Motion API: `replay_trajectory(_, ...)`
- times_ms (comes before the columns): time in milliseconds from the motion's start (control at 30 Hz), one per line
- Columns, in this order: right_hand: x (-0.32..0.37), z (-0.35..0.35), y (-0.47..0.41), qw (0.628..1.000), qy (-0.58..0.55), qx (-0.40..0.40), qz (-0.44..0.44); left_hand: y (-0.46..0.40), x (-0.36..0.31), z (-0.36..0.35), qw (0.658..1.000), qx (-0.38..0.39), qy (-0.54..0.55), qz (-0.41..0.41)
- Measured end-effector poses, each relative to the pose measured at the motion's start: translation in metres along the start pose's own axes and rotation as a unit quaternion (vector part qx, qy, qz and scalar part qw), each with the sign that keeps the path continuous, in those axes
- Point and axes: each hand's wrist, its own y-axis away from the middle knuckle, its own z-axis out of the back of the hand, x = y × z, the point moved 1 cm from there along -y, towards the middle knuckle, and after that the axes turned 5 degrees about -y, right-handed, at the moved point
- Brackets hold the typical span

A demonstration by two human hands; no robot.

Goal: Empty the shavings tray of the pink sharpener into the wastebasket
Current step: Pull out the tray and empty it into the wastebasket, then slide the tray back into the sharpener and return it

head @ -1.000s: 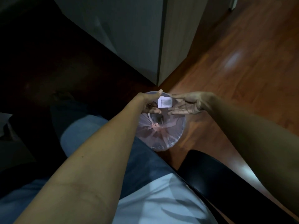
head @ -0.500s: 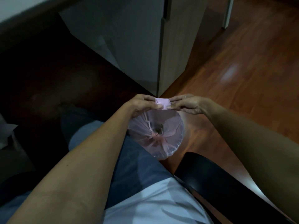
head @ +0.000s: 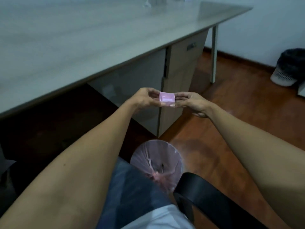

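Note:
The pink shavings tray (head: 167, 98) is a small open box, held upright with its hollow side facing me; I see no shavings inside. My left hand (head: 145, 98) pinches its left side and my right hand (head: 192, 101) holds its right side with the fingertips. Both hands are raised in front of the desk. The wastebasket (head: 156, 160), lined with a pink plastic bag, stands on the floor below and nearer to me, beside my knee. The sharpener body is not in view.
A long grey desk (head: 82, 38) runs across the upper left, with a drawer cabinet (head: 179, 76) under it. A black chair armrest (head: 206, 195) lies at the lower right. A second basket with a black bag (head: 287, 68) stands by the far wall.
Both hands have lifted the tray up and away from over the wastebasket. The tray has turned from mouth-down to mouth-up. My view has tilted up, bringing the desk top into sight.

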Motion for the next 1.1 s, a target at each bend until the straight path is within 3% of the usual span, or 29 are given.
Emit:
replay_trajectory(233, 0.108, 0.002, 0.019, 0.995, 0.003, -0.001, 0.103, 0.005, -0.107, 0.039, 0.988, -0.024, -0.07, -0.133)
replay_trajectory(433, 0.195, -0.018, 0.024, 0.986, 0.01, 0.033, 0.166, 0.014, -0.173, 0.089, 0.981, -0.06, -0.059, -0.176)
replay_trajectory(767, 0.29, -0.129, -0.003, 0.955, 0.066, 0.142, 0.253, 0.072, -0.22, 0.218, 0.963, -0.16, -0.121, -0.18)
replay_trajectory(1100, 0.316, -0.289, -0.048, 0.92, 0.076, 0.263, 0.279, 0.172, -0.194, 0.337, 0.936, -0.285, -0.159, -0.129)
